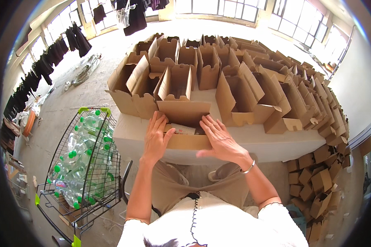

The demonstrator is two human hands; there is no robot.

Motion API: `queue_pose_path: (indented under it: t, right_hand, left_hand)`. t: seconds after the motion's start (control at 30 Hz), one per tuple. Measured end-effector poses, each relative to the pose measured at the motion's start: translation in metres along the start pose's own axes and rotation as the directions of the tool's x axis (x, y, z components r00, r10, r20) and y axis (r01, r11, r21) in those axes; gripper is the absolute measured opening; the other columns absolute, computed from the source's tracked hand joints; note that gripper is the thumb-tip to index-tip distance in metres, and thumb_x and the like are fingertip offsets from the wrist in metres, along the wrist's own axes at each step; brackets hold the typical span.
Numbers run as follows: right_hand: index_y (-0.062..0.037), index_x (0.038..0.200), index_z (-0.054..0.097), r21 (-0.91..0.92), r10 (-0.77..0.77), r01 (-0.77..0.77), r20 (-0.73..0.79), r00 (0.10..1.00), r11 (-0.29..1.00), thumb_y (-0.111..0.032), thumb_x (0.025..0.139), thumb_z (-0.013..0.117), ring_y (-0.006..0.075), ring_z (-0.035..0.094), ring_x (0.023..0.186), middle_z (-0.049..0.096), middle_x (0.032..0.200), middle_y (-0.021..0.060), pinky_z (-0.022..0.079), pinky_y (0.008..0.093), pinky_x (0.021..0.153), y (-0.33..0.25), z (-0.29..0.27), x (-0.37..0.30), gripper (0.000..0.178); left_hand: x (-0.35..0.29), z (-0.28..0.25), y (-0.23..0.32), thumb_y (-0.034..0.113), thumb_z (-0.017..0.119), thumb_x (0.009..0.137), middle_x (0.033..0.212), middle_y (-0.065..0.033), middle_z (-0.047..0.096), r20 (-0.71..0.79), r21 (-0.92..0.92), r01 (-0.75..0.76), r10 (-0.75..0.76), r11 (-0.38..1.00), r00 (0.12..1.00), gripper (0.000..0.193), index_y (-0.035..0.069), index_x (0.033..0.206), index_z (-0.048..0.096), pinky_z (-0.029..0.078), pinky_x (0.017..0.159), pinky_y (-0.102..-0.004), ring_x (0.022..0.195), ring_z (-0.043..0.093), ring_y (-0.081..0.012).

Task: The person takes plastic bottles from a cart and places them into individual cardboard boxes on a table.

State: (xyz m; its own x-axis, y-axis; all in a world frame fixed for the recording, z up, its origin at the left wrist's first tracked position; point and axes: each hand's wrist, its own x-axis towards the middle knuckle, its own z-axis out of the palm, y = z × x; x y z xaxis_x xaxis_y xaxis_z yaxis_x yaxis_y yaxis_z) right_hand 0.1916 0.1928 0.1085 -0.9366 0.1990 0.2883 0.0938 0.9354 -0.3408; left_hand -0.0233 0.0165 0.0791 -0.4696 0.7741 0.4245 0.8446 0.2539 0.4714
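Head view: I see the desk (276, 144), then the cardboard box (187, 143) between the left hand (155, 133) and right hand (219, 138), both open against its sides, clenching nothing; gentle, matched pressure, I'd say, keeps it square.

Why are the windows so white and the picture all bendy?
Head view: daylight glare washes the windows and floor beside them nearly white; head view again: the fisheye lens curves straight edges near the rim; same head view: the carton between left hand and right hand is shaded inside.
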Motion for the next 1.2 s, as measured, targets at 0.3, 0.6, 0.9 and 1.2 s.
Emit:
queue_pose_path:
  t: [0.3, 0.6, 0.9, 1.2]
  right_hand:
    - [-0.0062, 0.139, 0.058, -0.253, -0.194, 0.176, -0.051, 0.98, 0.951, -0.027, 0.085, 0.08, 0.0338, 0.049, 0.138, 0.055, 0.145, 0.0202, 0.038, 0.0438, 0.119, 0.013, 0.002, 0.001, 0.062]
    - [-0.0107, 0.133, 0.063, 0.11, 0.149, -0.127, -0.217, 0.965, 0.986, -0.038, 0.072, 0.09, 0.0306, 0.067, 0.11, 0.065, 0.129, 0.0153, 0.053, 0.0401, 0.094, 0.019, -0.039, 0.049, 0.072]
    - [-0.0073, 0.134, 0.06, 0.179, 0.084, -0.099, 0.085, 0.993, 0.979, -0.047, 0.075, 0.086, 0.0385, 0.059, 0.122, 0.061, 0.125, 0.0177, 0.047, 0.0465, 0.105, 0.047, -0.026, 0.098, 0.076]
    - [-0.0036, 0.119, 0.072, -0.384, -0.221, 0.139, -0.178, 0.959, 0.913, -0.038, 0.09, 0.072, 0.0315, 0.063, 0.117, 0.07, 0.104, 0.0116, 0.03, 0.0634, 0.116, 0.041, 0.013, 0.088, 0.045]
  left_hand:
    - [-0.006, 0.014, -0.002, 0.046, 0.04, 0.11, 0.156, -0.0176, 0.048, -0.197, -0.513, 0.103, -0.234, 0.852, 0.952, 0.064, -0.005, 0.148, 0.048, 0.029, 0.122, -0.0446, 0.153, 0.031, -0.0298]
    - [-0.084, 0.098, 0.029, 0.03, 0.055, 0.106, 0.139, -0.014, 0.056, 0.03, -0.972, 0.197, -0.76, 0.129, 0.649, 0.045, 0.002, 0.14, 0.051, 0.048, 0.107, -0.0411, 0.132, 0.055, -0.0246]
    - [-0.075, 0.107, 0.041, 0.021, 0.067, 0.101, 0.135, -0.0184, 0.059, 0.485, -0.872, 0.466, -0.381, -0.149, 0.787, 0.044, -0.002, 0.135, 0.052, 0.052, 0.106, -0.045, 0.13, 0.057, -0.0305]
    - [-0.064, 0.115, 0.048, 0.031, 0.066, 0.102, 0.15, -0.0225, 0.049, 0.511, -0.853, 0.472, -0.179, -0.222, 0.841, 0.056, -0.002, 0.143, 0.046, 0.04, 0.119, -0.0514, 0.141, 0.048, -0.038]
